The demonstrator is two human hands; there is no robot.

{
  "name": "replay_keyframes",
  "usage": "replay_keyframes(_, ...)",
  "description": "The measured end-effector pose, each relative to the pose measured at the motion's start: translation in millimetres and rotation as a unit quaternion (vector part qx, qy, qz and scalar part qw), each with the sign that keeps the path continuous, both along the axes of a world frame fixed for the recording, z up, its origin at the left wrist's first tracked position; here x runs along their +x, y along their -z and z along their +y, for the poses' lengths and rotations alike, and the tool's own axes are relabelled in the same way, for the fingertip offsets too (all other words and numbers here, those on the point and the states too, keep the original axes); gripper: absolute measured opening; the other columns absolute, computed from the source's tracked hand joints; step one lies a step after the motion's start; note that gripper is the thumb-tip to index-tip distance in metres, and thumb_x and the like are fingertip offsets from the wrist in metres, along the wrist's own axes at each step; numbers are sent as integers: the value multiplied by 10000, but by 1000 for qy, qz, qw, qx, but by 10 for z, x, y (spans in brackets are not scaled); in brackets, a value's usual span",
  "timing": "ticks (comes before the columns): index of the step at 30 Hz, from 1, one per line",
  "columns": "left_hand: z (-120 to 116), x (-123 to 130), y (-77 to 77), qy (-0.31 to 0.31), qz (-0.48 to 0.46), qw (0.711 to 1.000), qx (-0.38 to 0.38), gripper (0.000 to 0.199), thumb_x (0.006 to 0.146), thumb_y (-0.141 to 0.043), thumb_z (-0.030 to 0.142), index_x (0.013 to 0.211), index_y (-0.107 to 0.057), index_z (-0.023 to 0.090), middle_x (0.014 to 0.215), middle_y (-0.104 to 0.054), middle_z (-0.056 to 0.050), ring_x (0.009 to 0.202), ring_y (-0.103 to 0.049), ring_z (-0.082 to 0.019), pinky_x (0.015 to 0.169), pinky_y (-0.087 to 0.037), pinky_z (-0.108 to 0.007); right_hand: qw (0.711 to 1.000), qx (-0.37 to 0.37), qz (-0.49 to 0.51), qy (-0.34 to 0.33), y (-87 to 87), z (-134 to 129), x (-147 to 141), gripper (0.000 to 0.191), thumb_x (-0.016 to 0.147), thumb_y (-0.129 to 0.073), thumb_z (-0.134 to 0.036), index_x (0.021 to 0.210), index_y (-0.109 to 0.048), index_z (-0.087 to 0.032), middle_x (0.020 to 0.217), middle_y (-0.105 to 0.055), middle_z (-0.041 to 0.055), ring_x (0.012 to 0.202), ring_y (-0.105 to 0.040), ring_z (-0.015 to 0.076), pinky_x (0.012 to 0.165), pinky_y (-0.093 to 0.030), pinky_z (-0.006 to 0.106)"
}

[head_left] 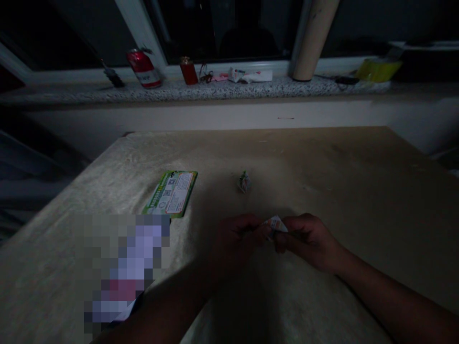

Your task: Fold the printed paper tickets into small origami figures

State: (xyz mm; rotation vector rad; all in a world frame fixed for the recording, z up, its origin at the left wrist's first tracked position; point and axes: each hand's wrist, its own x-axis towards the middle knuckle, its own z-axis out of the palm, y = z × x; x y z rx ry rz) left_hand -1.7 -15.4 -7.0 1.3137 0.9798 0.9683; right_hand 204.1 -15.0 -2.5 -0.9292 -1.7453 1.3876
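Observation:
A small piece of printed paper [275, 222], white with orange and blue marks, is held between my two hands above the table. My left hand [242, 239] pinches its left side, with the fingers in deep shadow. On its right side my right hand [308, 239] grips it between thumb and fingers. Beyond my hands, a small crumpled or folded paper piece [244, 182] with green and white print rests on the table. To the left lies a flat green and white printed packet [171, 193].
The pale table [358, 191] stands against a wall under a window. A pixelated, bright phone-like object [138, 263] lies at the left. On the speckled sill [165, 94] are a red can [143, 69], a red lighter-like item [188, 70], a cardboard tube [315, 40] and a yellow object [378, 70].

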Motion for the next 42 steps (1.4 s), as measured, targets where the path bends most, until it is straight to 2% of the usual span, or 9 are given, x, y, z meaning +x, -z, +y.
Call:
replay_keyframes(5,-4,14,-21,11,8,1000,-10,375,837,-734,533,754,-741,168,670,-659,-26,623,-559,-146,597,-426,-265,1000,-11,-15,-13,-11,-9,24,406,964,-634,-428,680,-683,-142,560,-615,12,494,-509,97,461,-391,209)
replay_keyframes(10,-3,19,-56,60,64,995,39,495,872,-641,628,719,-697,161,635,-603,-27,595,-518,-148,563,-382,-270,996,-65,-5,-61,3,4,65,410,961,-635,-410,655,-654,-138,531,-598,3,455,-480,78,435,-356,192)
replay_keyframes(13,7,14,-39,104,81,989,63,531,939,-548,616,728,-677,146,590,-520,3,547,-443,-122,528,-321,-256,994,-81,1,-78,13,13,59,414,946,-654,-405,635,-639,-132,526,-592,-2,453,-468,70,440,-353,183)
replay_keyframes(17,8,5,-22,125,82,985,84,520,981,-513,563,718,-645,134,592,-473,21,558,-403,-106,537,-285,-248,993,-74,7,-89,-16,5,44,405,940,-666,-378,626,-632,-125,514,-577,-10,447,-450,62,435,-332,170)
replay_keyframes(23,1,5,0,132,-1,991,-4,455,971,-567,524,759,-656,132,615,-464,30,574,-393,-101,548,-305,-236,995,-54,10,-79,-48,-16,35,304,903,-726,-320,687,-670,-114,536,-584,-14,464,-461,63,439,-323,166)
replay_keyframes(28,-5,18,15,95,1,996,3,448,968,-583,521,778,-683,127,645,-560,-3,604,-468,-115,571,-344,-242,994,-56,50,-76,38,3,18,346,948,-666,-351,701,-686,-111,580,-623,12,513,-523,78,488,-405,177)
replay_keyframes(31,-6,30,11,83,7,996,-16,490,944,-594,572,759,-671,125,618,-534,4,571,-440,-109,542,-318,-243,994,-62,55,-77,57,13,18,357,963,-650,-357,713,-699,-108,582,-634,18,518,-540,80,500,-428,179)
replay_keyframes(37,5,9,-24,179,-37,982,-49,482,957,-581,563,789,-665,118,618,-515,7,570,-413,-102,536,-308,-236,982,-124,96,-103,69,0,62,352,962,-663,-366,755,-727,-88,548,-630,17,474,-530,72,472,-412,174)
replay_keyframes(42,12,10,-21,216,-91,968,-86,478,949,-602,550,865,-697,90,743,-692,-105,561,-443,-101,525,-334,-234,955,-188,172,-152,106,2,44,353,946,-684,-406,888,-779,-72,636,-671,46,483,-536,73,476,-423,186)
